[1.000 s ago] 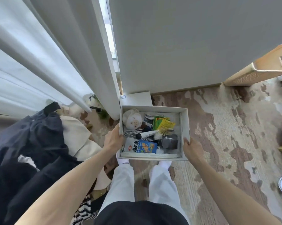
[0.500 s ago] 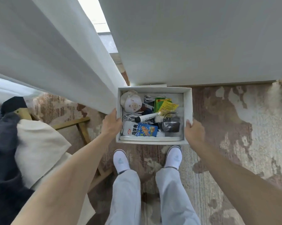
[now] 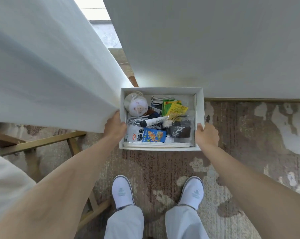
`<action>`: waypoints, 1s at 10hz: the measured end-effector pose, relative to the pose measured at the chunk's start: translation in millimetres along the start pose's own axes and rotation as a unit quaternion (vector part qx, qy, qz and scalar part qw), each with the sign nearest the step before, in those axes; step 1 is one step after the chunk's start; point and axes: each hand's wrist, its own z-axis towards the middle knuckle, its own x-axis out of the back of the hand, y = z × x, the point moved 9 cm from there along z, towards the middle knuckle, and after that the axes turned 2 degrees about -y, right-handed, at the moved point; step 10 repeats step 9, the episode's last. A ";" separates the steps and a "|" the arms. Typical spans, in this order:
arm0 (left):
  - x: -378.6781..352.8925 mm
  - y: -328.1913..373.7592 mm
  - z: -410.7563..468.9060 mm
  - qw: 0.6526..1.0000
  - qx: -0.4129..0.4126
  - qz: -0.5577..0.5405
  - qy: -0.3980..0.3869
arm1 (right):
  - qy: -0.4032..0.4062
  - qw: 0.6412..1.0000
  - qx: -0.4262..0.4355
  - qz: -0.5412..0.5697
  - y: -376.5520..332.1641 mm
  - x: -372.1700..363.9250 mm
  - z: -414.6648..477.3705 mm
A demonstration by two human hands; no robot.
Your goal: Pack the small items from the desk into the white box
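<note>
At the bottom of the frame, two white slippers (image 3: 123,192) stood on a worn, patchy brown-and-cream rug (image 3: 240,135), below pale trouser legs. Two bare forearms reached up from the lower corners toward the centre.

The left hand (image 3: 115,126) gripped the left wall of the white box (image 3: 200,107), thumb hooked over the rim and fingers hidden outside. The right hand (image 3: 207,134) clasped the right wall near its lower corner, thumb on top of the rim. The box sat level at the centre of the frame, held between both hands; whether it touched the rug could not be told.

Inside, along the near wall lay a flat white item (image 3: 156,144). Just above it lay a white and blue snack packet (image 3: 146,136) with red printed characters, and to its right a clear bag of dark contents (image 3: 180,131). A white tube with a black cap (image 3: 153,121) lay slanted across the middle. Yellow and green sachets (image 3: 174,107) filled the upper right part, coiled white cables (image 3: 160,99) ran along the far wall, and a round white object (image 3: 137,106) filled the upper left corner.

A white curtain (image 3: 50,66) hung across the upper left, its hem touching the left hand and the box's left edge. A wooden frame (image 3: 42,142) showed beneath it. A pale wall (image 3: 214,40) rose just beyond the box's far edge. Open rug lay to the right.
</note>
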 end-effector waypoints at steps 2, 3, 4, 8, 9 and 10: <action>-19.0 -3.0 18.3 1.000 0.016 -0.004 0.018 | -0.005 1.000 0.014 -0.015 -5.3 -13.1 26.1; -25.0 -8.8 25.8 0.999 0.025 -0.024 0.023 | 0.003 1.000 0.019 0.003 -4.2 -20.0 31.6; -22.8 -4.7 33.5 1.000 0.007 -0.016 0.013 | 0.001 1.000 0.014 0.007 -2.7 -22.7 30.1; 17.9 35.8 -34.6 0.982 0.023 0.091 -0.163 | -0.138 0.990 0.023 -0.011 -21.3 27.7 -26.4; 35.4 58.1 -72.5 0.975 -0.020 0.129 -0.180 | -0.140 0.988 0.056 -0.039 -35.5 55.6 -62.5; 35.4 58.1 -72.5 0.975 -0.020 0.129 -0.180 | -0.140 0.988 0.056 -0.039 -35.5 55.6 -62.5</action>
